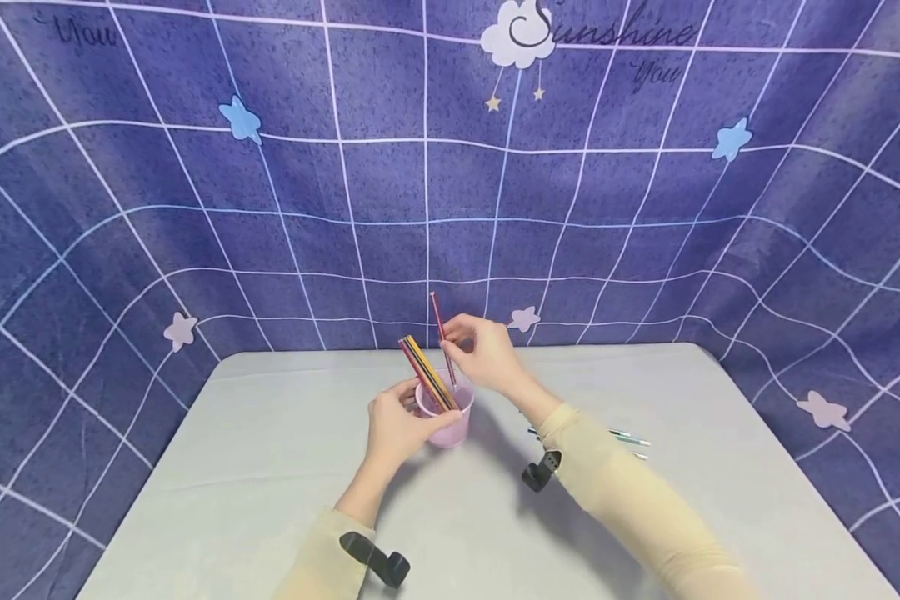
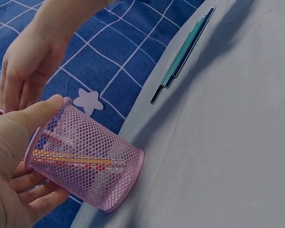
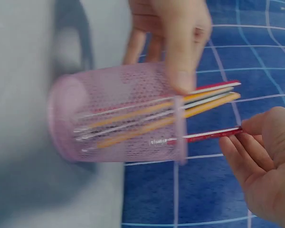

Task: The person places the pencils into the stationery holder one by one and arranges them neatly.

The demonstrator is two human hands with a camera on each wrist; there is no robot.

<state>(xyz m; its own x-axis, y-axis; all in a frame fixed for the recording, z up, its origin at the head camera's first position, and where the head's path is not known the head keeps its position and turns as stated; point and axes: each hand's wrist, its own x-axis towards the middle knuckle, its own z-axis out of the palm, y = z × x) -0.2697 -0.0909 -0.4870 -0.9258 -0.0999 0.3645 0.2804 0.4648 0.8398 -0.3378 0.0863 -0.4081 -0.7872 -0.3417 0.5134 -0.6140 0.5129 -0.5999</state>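
A pink mesh pen cup (image 1: 453,433) stands on the table, and my left hand (image 1: 393,429) grips it near the rim, thumb on the near side. Inside lean several pencils (image 1: 422,367), red, yellow and dark, their upper ends sticking out past the rim. My right hand (image 1: 487,354) pinches a thin red pencil (image 3: 206,136) between thumb and fingertips over the cup. That pencil's lower end is inside the mouth, beside the others. Through the mesh in the left wrist view, a yellow pencil (image 2: 76,159) shows.
Several teal and dark pencils (image 2: 185,52) lie together on the pale table (image 1: 270,483) right of the cup; my right forearm hides part of them in the head view. A purple-blue gridded curtain (image 1: 390,183) with stars rises behind the table's far edge.
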